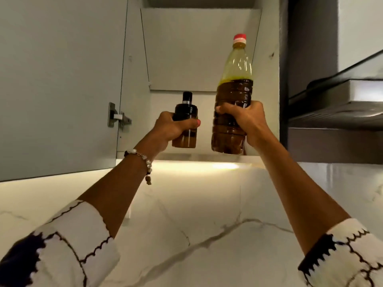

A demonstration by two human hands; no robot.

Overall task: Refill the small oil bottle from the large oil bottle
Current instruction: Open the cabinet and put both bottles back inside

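I am looking up into an open wall cabinet. My left hand [172,129] grips the small oil bottle [185,112], dark glass with a black cap, a little brown oil showing at its base. My right hand [244,119] is wrapped around the middle of the large oil bottle [234,90], clear plastic with a red cap, brown oil filling about two thirds. Both bottles stand upright, held in front of the cabinet's lower shelf edge [199,157], side by side and apart.
The cabinet door [58,83] hangs open at the left, its hinge [118,118] beside my left hand. A dark range hood [335,104] juts out on the right. Below is a lit white marble backsplash [196,204].
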